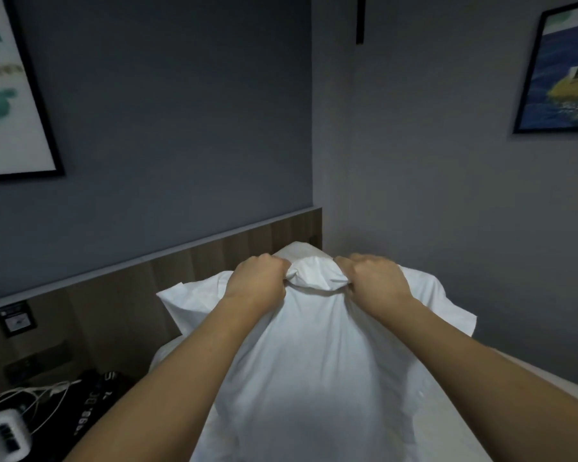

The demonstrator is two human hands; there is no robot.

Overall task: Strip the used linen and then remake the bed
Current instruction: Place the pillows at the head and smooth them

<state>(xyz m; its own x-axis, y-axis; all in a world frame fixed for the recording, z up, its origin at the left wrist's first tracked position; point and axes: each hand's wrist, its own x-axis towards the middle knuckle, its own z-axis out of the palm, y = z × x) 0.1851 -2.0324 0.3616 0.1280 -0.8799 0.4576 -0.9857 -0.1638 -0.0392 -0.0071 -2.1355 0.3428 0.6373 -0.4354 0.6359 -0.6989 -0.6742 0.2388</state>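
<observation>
Your left hand (257, 278) and right hand (376, 278) each clench the bunched open end of the pillowcase (311, 361). Soft, light, slack cloth: grip the hem.

One camera, worn on the person's head, looks forward and slightly down along both forearms. It sits close above the bed (447, 425), facing the headboard (194, 271) and room corner.

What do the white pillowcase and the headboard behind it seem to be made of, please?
The pillowcase looks like matte woven cotton or a cotton blend: it creases softly and bunches where the left hand and right hand take their grip. The headboard looks like brown wood-grain laminate or veneer with vertical panel seams; which of the two is unclear.
</observation>
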